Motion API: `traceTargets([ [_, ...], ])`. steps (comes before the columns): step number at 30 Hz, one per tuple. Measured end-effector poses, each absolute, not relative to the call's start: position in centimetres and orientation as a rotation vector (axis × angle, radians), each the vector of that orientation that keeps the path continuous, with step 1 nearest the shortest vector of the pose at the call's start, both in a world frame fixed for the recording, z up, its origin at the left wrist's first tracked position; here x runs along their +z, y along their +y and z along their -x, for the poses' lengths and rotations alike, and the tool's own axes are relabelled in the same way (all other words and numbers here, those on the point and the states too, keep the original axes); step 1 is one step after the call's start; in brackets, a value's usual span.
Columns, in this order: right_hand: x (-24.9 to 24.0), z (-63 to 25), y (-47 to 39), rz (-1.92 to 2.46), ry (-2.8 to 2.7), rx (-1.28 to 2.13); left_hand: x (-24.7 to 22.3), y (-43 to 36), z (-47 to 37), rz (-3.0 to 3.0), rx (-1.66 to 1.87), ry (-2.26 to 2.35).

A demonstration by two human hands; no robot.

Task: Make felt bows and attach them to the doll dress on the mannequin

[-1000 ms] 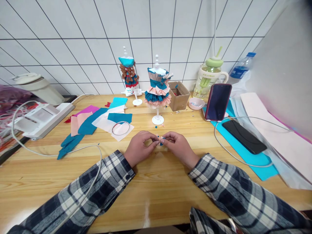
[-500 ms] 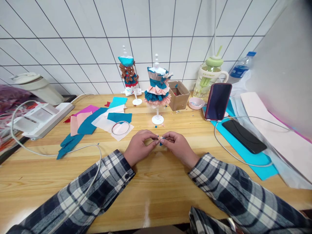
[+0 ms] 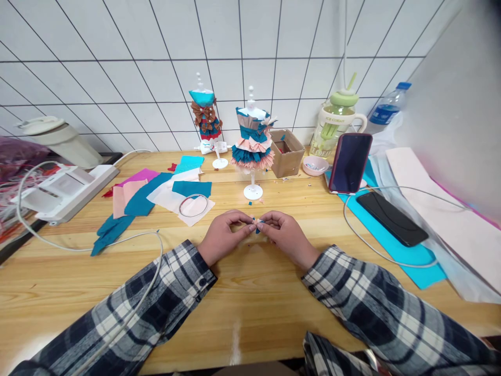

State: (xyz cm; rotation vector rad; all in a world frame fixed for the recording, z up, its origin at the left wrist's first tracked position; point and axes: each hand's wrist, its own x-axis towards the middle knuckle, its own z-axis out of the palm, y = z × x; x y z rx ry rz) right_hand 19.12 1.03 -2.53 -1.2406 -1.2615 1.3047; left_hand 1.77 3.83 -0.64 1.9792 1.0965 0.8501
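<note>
Fingertip to fingertip, my left hand (image 3: pixel 227 235) and my right hand (image 3: pixel 287 235) pinch a small teal paper piece (image 3: pixel 257 230) with a bit of pale pink at its top. Both hands are closed; the fingers cover most of the piece, so its full shape is hidden. Just beyond them stands a small dress form (image 3: pixel 252 141) on a white base, dressed in teal, pink and taupe crepe paper with a bow. A second dress form (image 3: pixel 205 122), in turquoise, brown and red, stands behind it to the left.
Coloured paper sheets (image 3: pixel 146 196) and a wire ring (image 3: pixel 194 206) lie at left near a power strip (image 3: pixel 70 193). A cardboard box (image 3: pixel 287 156), pink dish (image 3: pixel 315 166), propped phone (image 3: pixel 349 163), flat phone (image 3: pixel 391 218) and drink jug (image 3: pixel 338 125) stand or lie rightward. A cable (image 3: pixel 156 271) crosses my left sleeve.
My hands stay almost in place. The fingers have shifted slightly on the small piece, and a bit of pale pink now shows more clearly between the fingertips.
</note>
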Motion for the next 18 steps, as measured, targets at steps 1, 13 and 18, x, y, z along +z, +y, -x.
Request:
traceTargets([
  [1, -2.52, -19.11, 1.02, 1.24, -1.261, 1.309, -0.67, 3.83, -1.77, -1.988, 0.851, 1.098],
  [13, -2.08, -19.22, 0.83, 1.302, -1.406, 1.152, -0.44, 3.31, -2.06, -1.945, 0.813, 1.186],
  [18, -2.05, -19.05, 0.74, 1.358, -1.437, 1.136, -0.32, 2.96, -2.09, -1.946, 0.855, 1.177],
])
